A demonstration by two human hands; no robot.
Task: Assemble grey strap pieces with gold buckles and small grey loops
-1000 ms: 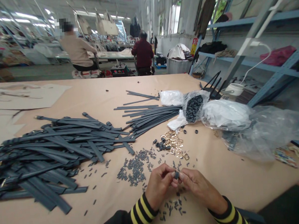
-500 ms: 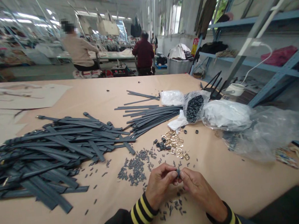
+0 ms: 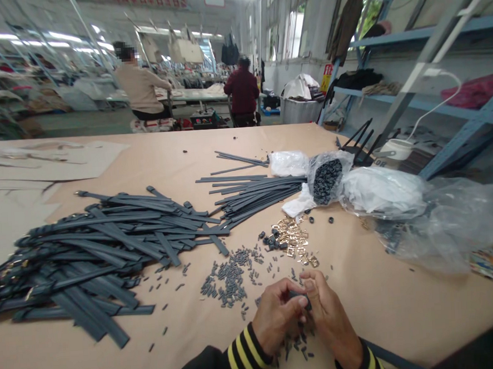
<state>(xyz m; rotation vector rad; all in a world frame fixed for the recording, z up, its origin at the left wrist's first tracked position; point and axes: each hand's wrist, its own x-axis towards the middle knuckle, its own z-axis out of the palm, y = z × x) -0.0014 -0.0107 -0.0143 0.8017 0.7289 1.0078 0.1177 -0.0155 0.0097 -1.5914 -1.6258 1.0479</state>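
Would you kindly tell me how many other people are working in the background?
2. One person in a beige top sits at the far left; another in a dark red top sits near the centre, back turned. Others may be hidden behind racks.

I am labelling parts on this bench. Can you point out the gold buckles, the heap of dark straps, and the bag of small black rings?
Gold metal buckles (image 3: 294, 239), head view, middle of cluster.
Heap of dark grey flat straps (image 3: 103, 243), head view, centre of heap.
Clear plastic bag of small black rings (image 3: 326, 179), head view, on the rings inside.

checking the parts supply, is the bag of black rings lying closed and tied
No, the clear bag of black rings lies open beside the thin dark strips, its rings showing.
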